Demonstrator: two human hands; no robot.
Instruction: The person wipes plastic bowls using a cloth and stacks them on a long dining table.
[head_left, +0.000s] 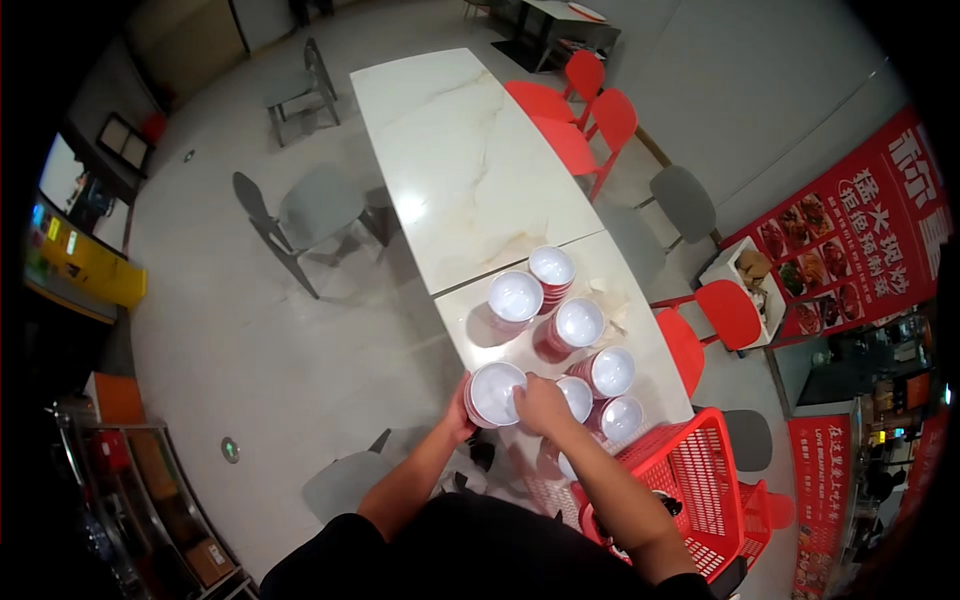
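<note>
Between my two hands is a stack of bowls (496, 394), white inside and red outside, held at the near left edge of the marble-patterned table (457, 180). My left hand (459, 412) wraps the stack's left side. On its right, my right hand (541, 403) pinches the rim, fingers reaching inside the top bowl. Further stacks of the same bowls stand close by: one at the back (552, 268), one at the left (516, 298), one in the middle (579, 324) and several nearer my right arm. My right forearm partly covers the nearest ones.
A red plastic basket (701, 480) stands at the table's near right end, beside my right arm. Red chairs (615, 124) and grey chairs line the right side. Another grey chair (322, 206) stands on the left floor. A metal shelf rack (150, 495) is at lower left.
</note>
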